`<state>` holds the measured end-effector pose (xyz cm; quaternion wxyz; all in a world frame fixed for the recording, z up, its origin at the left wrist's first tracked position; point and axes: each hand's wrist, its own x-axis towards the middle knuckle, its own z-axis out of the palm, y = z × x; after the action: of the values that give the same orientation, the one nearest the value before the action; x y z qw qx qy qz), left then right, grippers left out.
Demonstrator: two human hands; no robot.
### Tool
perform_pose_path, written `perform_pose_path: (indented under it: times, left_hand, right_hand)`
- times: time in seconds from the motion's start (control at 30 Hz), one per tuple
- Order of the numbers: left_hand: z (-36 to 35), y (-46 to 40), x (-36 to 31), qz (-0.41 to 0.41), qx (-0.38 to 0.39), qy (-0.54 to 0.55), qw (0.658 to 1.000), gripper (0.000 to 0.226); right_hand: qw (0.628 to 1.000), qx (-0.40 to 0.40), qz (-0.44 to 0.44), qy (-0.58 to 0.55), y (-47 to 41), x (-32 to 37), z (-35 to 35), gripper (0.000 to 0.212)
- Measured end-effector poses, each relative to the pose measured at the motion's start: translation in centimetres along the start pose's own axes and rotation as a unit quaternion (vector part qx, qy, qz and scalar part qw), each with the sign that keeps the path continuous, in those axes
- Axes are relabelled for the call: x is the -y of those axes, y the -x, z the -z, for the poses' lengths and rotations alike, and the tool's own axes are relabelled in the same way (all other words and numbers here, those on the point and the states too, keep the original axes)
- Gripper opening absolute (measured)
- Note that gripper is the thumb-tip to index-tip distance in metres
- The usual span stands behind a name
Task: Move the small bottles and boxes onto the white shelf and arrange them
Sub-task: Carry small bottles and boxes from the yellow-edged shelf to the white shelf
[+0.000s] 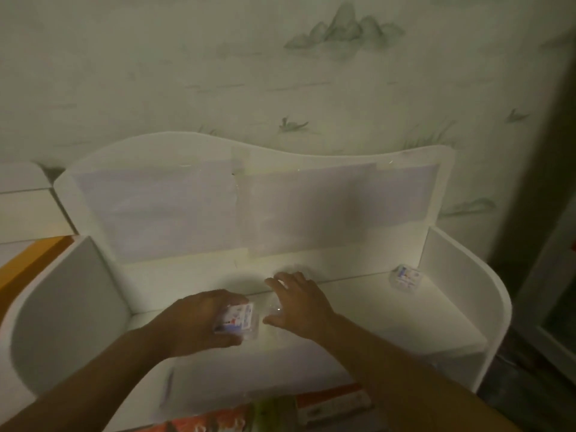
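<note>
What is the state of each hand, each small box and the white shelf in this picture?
left hand: closed around a small box, low over the shelf board.
right hand: open, fingers spread, on something clear and blurred.
held small box: in the left hand, tilted.
corner small box: resting in the right back corner, untouched.
white shelf: upright against the wall, mostly bare.

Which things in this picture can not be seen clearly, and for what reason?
Head view, dim and blurred:
- Print on the small box in the left hand: too blurred, partly covered by fingers.
- Whatever is under the right hand: pale, washed out, cannot tell.
- Small box in the white shelf right corner: label too small.
- Colourful packages below: cut by the bottom edge and the arms.
</note>
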<state>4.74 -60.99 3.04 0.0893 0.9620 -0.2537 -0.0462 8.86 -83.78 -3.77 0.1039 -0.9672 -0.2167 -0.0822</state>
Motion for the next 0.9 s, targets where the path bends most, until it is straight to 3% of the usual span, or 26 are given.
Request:
perform_pose_path:
  times: [0.2,0.33,0.47,0.77,0.9]
  left_hand:
    - [3.8,-6.6,-4.1,-0.068,-0.029,-0.008,0.997,0.069]
    - [2.2,-11.4,-8.7,-0.131,-0.025,-0.005,0.991,0.071]
    - [-2.2,-15.4,-14.6,-0.175,0.027,-0.006,0.984,0.071]
    - [-12.1,-23.4,-24.2,-0.112,0.097,-0.011,0.989,0.066]
    - [-13.9,-25.6,-26.8,-0.099,0.078,-0.070,0.989,0.072]
  right_hand:
    - [0.999,-0.004,-0.042,-0.023,1.0,-4.3,7.0,0.046]
    - [0.989,0.067,-0.124,-0.038,5.5,-10.5,9.2,0.047]
    - [0.974,0.096,-0.201,-0.038,9.9,-16.2,10.6,0.052]
    - [0.967,0.098,-0.195,-0.135,12.8,-24.4,11.5,0.048]
    - [0.964,0.088,-0.181,-0.175,12.6,-26.2,11.5,0.044]
